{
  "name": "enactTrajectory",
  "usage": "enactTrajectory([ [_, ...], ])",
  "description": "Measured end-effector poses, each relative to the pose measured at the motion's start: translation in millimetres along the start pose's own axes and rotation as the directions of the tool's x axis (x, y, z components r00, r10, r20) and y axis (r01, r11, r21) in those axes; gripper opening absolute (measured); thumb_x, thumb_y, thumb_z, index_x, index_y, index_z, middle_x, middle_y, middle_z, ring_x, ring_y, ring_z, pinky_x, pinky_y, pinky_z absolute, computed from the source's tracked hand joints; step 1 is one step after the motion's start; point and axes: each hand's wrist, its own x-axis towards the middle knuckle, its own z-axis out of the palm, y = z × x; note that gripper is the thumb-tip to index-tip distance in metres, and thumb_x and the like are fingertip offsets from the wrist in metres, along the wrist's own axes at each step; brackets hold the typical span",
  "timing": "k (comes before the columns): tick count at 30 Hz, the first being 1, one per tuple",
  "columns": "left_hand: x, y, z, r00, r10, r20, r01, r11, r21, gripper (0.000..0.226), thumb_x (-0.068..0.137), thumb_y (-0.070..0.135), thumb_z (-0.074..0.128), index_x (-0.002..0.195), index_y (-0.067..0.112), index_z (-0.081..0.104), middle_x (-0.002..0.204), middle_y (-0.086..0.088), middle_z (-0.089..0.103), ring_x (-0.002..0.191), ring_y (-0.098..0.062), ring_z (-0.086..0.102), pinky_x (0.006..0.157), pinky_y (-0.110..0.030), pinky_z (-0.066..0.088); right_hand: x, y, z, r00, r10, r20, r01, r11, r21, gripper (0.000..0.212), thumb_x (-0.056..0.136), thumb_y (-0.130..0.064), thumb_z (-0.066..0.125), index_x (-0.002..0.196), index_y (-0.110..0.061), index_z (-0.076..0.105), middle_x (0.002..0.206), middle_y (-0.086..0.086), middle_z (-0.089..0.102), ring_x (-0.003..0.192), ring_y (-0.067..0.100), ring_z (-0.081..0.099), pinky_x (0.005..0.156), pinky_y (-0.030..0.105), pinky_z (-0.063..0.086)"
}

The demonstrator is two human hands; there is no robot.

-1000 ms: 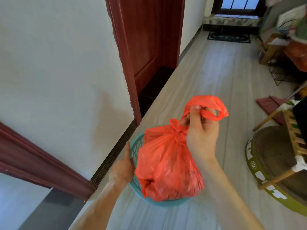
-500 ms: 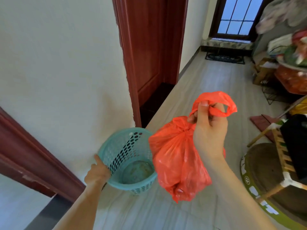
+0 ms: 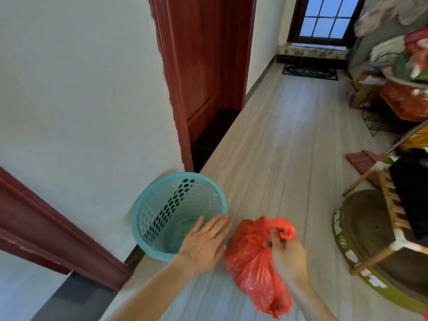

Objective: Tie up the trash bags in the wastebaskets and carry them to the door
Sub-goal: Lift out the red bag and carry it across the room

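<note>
A pale wall [image 3: 81,100] is seen to the left of both hands' fingers, and a light wood-grain floor [image 3: 289,147] is spread beneath and ahead of them. A red-brown door frame [image 3: 201,66] is set in the wall well beyond the left fingertips, and a glazed door [image 3: 324,19] is seen far ahead. A teal perforated wastebasket [image 3: 176,175] is stood by the wall, its near rim overlapped by the left fingers [image 3: 215,224]. An orange-red trash bag [image 3: 250,262], bunched at its top, is held outside the basket, just right of those fingers and low over the floor. Whether it rests there cannot be told. The left hand [image 3: 203,244] is held flat, with the fingers straight and spread, gripping nothing. On the right hand [image 3: 288,258], the fingers are curled round the bag's gathered top.
</note>
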Motion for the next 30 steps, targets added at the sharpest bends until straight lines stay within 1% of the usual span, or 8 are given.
enactTrajectory([
  [2, 0, -4, 13, 0.999, 0.020, 0.027, -0.021, 1.000, 0.022, 0.058, 0.091, 0.036, 0.034, 0.145, 0.022, 0.046, 0.152, 0.004, 0.042, 0.136, -0.016, 0.047, 0.109, -0.049, 0.030, -1, 24, 6, 0.997, 0.052, 0.060, -0.049, 0.998, -0.046, 0.032, 0.097, -0.023, 0.058, 0.067, -0.018, 0.068, 0.054, -0.011, 0.067, 0.075, 0.012, 0.073, 0.068, 0.025, 0.046],
  [4, -1, -12, 20, 1.000, 0.019, -0.002, -0.019, 1.000, 0.023, 0.059, 0.093, 0.032, 0.031, 0.150, 0.021, 0.037, 0.156, 0.006, 0.036, 0.137, -0.015, 0.044, 0.108, -0.047, 0.036, -2, 35, 8, 0.995, 0.062, 0.075, -0.059, 0.997, -0.048, 0.030, 0.096, -0.022, 0.060, 0.068, -0.016, 0.069, 0.049, -0.015, 0.064, 0.062, -0.004, 0.069, 0.059, 0.010, 0.044],
  [6, -2, -17, 22, 1.000, 0.009, -0.028, -0.009, 1.000, 0.027, 0.059, 0.095, 0.033, 0.029, 0.153, 0.022, 0.027, 0.159, 0.007, 0.028, 0.141, -0.014, 0.038, 0.110, -0.046, 0.037, -1, 39, 9, 0.996, 0.065, 0.064, -0.063, 0.997, -0.035, 0.028, 0.095, -0.022, 0.061, 0.069, -0.014, 0.070, 0.053, -0.012, 0.066, 0.064, 0.001, 0.070, 0.054, 0.004, 0.040],
  [10, -3, -15, 23, 1.000, -0.008, -0.004, 0.008, 1.000, 0.023, 0.060, 0.098, 0.033, 0.027, 0.156, 0.023, 0.015, 0.162, 0.008, 0.017, 0.145, -0.015, 0.030, 0.115, -0.047, 0.031, -2, 44, 16, 0.999, 0.032, 0.033, -0.031, 0.999, -0.025, 0.027, 0.093, -0.028, 0.060, 0.068, -0.025, 0.067, 0.062, -0.006, 0.072, 0.067, 0.001, 0.068, 0.064, 0.019, 0.046],
  [14, -3, -19, 24, 1.000, -0.013, -0.002, 0.013, 0.998, 0.062, 0.059, 0.100, 0.035, 0.022, 0.157, 0.025, 0.007, 0.163, 0.010, 0.009, 0.148, -0.015, 0.021, 0.118, -0.049, 0.026, -1, 47, 24, 0.992, 0.117, 0.049, -0.118, 0.993, 0.018, 0.037, 0.088, -0.048, 0.055, 0.072, -0.017, 0.068, 0.065, -0.001, 0.073, 0.072, 0.017, 0.072, 0.075, 0.037, 0.054],
  [20, -6, -11, 24, 1.000, -0.006, -0.026, 0.008, 0.999, 0.051, 0.059, 0.096, 0.032, 0.030, 0.155, 0.020, 0.024, 0.161, 0.005, 0.022, 0.147, -0.017, 0.027, 0.110, -0.053, 0.037, -17, 45, -6, 0.996, 0.079, 0.038, -0.071, 0.983, -0.168, 0.028, 0.088, -0.044, 0.061, 0.081, -0.017, 0.065, 0.075, 0.003, 0.071, 0.083, 0.030, 0.069, 0.067, 0.031, 0.045],
  [26, -18, -17, 22, 0.989, 0.066, -0.134, -0.060, 0.997, 0.050, 0.062, 0.093, 0.036, 0.041, 0.152, 0.022, 0.031, 0.162, 0.001, 0.024, 0.148, -0.018, 0.025, 0.117, -0.050, 0.025, -31, 28, -35, 0.988, -0.153, -0.015, 0.146, 0.961, -0.235, 0.021, 0.082, -0.022, 0.072, 0.071, -0.032, 0.057, 0.068, -0.006, 0.063, 0.057, 0.009, 0.061, 0.057, 0.020, 0.043],
  [30, -13, -26, 37, 0.972, 0.159, -0.174, -0.148, 0.986, 0.074, 0.057, 0.096, 0.028, 0.034, 0.152, 0.016, 0.033, 0.160, 0.001, 0.026, 0.146, -0.018, 0.030, 0.113, -0.049, 0.028, -35, 21, -33, 0.997, -0.022, 0.076, 0.029, 0.996, -0.090, 0.022, 0.086, -0.019, 0.067, 0.067, -0.018, 0.057, 0.055, -0.007, 0.052, 0.047, 0.007, 0.048, 0.047, 0.012, 0.034],
])
